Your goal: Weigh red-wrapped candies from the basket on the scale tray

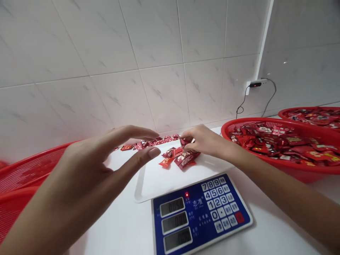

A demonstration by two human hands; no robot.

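Several red and dark red wrapped candies [184, 159] lie in a small heap on the white tray [154, 182] of a blue digital scale [199, 212]. My right hand [203, 141] reaches over the back of this heap, its fingers closed around a dark red wrapped candy [183, 142]. Nearer the camera, my left hand [114, 152] hovers left of the heap with thumb and fingers apart and nothing between them. Behind the tray runs a row of small red patterned candies [154, 141], partly hidden by both hands.
A red basket [278, 164] full of wrapped candies stands at the right, with another [285, 112] behind it. Red mesh baskets [34, 166] line the left side. A power strip [261, 82] with cables is on the tiled wall.
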